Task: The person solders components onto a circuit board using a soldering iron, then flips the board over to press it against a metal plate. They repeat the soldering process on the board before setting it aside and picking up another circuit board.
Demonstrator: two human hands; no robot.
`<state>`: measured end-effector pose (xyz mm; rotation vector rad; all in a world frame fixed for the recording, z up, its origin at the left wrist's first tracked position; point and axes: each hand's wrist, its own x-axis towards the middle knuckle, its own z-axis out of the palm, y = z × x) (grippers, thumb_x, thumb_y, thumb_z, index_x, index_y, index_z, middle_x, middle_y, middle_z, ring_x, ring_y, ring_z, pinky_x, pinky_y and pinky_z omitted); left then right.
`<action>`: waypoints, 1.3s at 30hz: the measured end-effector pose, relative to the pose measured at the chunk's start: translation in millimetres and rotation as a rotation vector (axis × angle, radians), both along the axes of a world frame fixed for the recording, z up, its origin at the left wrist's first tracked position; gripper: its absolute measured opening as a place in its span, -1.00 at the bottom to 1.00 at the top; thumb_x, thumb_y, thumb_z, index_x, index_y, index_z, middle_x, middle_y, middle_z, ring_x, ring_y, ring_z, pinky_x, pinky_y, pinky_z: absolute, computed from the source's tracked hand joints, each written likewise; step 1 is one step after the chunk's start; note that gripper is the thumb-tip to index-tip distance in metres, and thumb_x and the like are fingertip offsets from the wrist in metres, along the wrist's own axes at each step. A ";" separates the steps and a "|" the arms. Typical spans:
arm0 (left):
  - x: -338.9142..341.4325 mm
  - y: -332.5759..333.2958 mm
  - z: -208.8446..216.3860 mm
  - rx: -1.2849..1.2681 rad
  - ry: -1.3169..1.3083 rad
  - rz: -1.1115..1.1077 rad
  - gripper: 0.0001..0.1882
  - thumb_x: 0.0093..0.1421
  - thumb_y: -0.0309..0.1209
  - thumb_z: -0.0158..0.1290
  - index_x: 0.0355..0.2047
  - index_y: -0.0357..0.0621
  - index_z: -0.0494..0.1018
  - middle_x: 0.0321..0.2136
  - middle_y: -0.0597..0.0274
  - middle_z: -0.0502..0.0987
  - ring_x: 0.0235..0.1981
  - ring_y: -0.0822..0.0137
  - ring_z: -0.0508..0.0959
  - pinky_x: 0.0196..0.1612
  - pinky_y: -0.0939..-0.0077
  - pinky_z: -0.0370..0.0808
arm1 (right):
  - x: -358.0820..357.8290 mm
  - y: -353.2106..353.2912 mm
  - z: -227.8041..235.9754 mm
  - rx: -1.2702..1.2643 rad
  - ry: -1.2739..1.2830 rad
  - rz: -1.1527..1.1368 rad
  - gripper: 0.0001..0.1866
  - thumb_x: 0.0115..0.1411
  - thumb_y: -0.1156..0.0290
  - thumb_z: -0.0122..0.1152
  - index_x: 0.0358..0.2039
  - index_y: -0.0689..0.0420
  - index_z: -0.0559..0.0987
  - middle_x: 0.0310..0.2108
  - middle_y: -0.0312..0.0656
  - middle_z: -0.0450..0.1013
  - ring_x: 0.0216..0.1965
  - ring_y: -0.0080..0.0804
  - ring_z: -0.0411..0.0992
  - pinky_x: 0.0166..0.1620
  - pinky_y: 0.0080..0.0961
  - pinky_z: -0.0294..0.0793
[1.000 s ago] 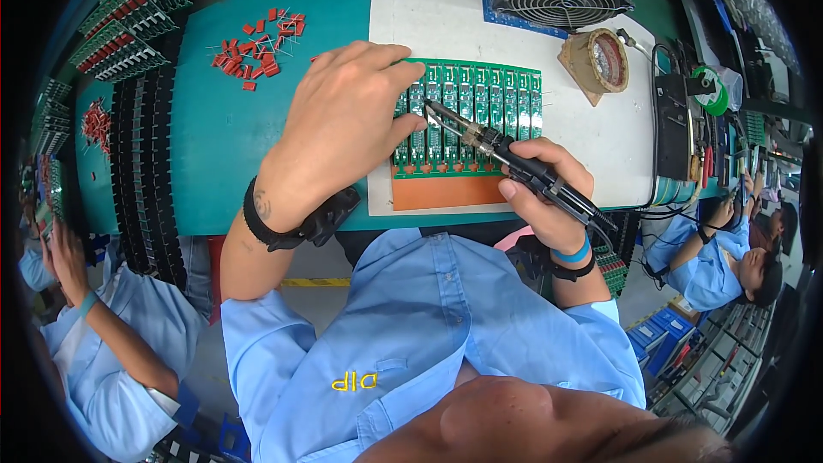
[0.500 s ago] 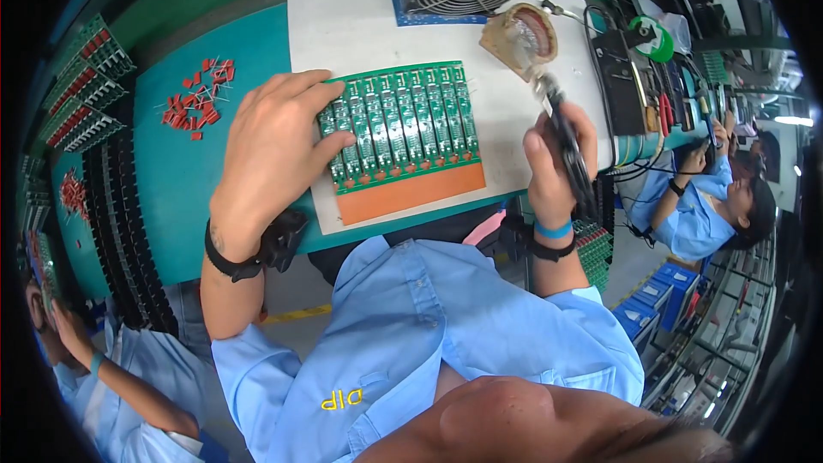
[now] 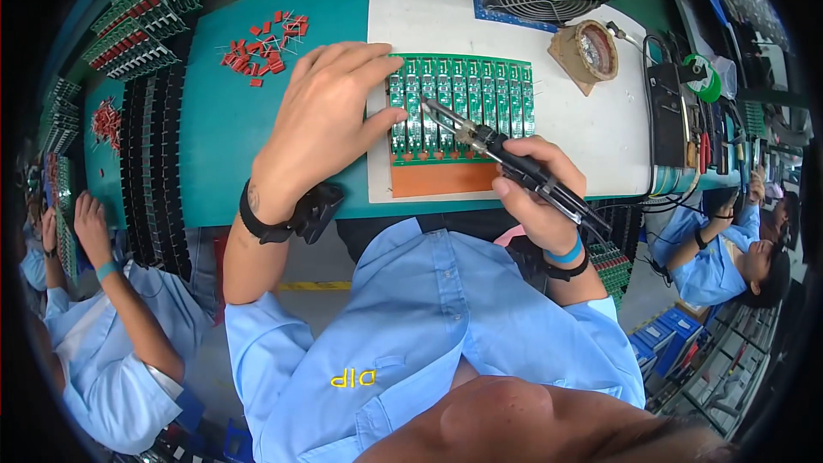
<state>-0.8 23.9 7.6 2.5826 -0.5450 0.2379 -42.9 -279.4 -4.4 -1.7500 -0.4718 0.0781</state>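
Green panel of narrow circuit boards lies flat at upper centre of the frame on a white mat. The left hand spreads wide, pressing its left edge; the right hand grips a black soldering iron — tip on the boards. It looks thin, stiff, brittle (best held by its edges).

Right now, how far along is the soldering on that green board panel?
Done: I cannot tell which joints are finished. In hand: the right hand holds the soldering iron with its tip on the left part of the green circuit board panel, while the left hand steadies the panel's left edge. Left: the strips to the right look untouched, though that is uncertain.
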 end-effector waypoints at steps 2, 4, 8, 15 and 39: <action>0.2 -0.7 -1.5 -0.001 0.009 -0.005 -0.43 0.06 -0.34 0.46 0.10 -0.16 0.62 0.18 0.05 0.61 0.23 -0.02 0.53 0.32 0.07 0.39 | 0.7 6.1 -0.9 -0.015 0.011 -0.004 -0.53 0.19 0.64 0.43 0.11 0.34 0.55 -0.18 -0.13 0.58 -0.23 -0.54 0.55 -0.12 -0.52 0.58; 0.0 0.4 -1.8 -0.002 0.013 -0.004 -0.43 0.06 -0.34 0.46 0.10 -0.15 0.62 0.18 0.06 0.61 0.23 -0.01 0.53 0.32 0.07 0.38 | 1.5 10.6 0.9 -0.016 0.102 -0.039 -0.56 0.19 0.66 0.42 0.09 0.35 0.56 -0.22 -0.15 0.60 -0.27 -0.54 0.57 -0.16 -0.54 0.60; -1.7 0.5 -3.2 -0.010 0.046 0.010 -0.43 0.07 -0.32 0.46 0.11 -0.12 0.62 0.17 0.08 0.62 0.24 0.01 0.53 0.36 0.04 0.34 | 4.8 15.7 2.2 -0.015 0.159 -0.046 -0.57 0.20 0.67 0.40 0.09 0.36 0.56 -0.25 -0.17 0.62 -0.30 -0.55 0.58 -0.19 -0.56 0.63; -2.1 -1.4 -4.2 -0.020 0.050 0.024 -0.45 0.09 -0.30 0.45 0.11 -0.09 0.63 0.16 0.13 0.62 0.25 0.07 0.53 0.41 -0.02 0.26 | 7.4 16.1 1.5 -0.002 0.185 -0.030 -0.55 0.20 0.66 0.42 0.11 0.36 0.56 -0.24 -0.16 0.63 -0.30 -0.54 0.60 -0.19 -0.55 0.65; -5.7 -3.0 -11.5 -0.045 0.071 0.043 -0.45 0.12 -0.20 0.41 0.11 -0.07 0.63 0.17 0.15 0.60 0.29 0.11 0.47 0.42 -0.16 0.21 | 0.4 8.2 -9.6 0.014 0.186 -0.100 -0.56 0.24 0.59 0.40 0.12 0.34 0.53 -0.25 -0.15 0.59 -0.35 -0.49 0.59 -0.22 -0.57 0.60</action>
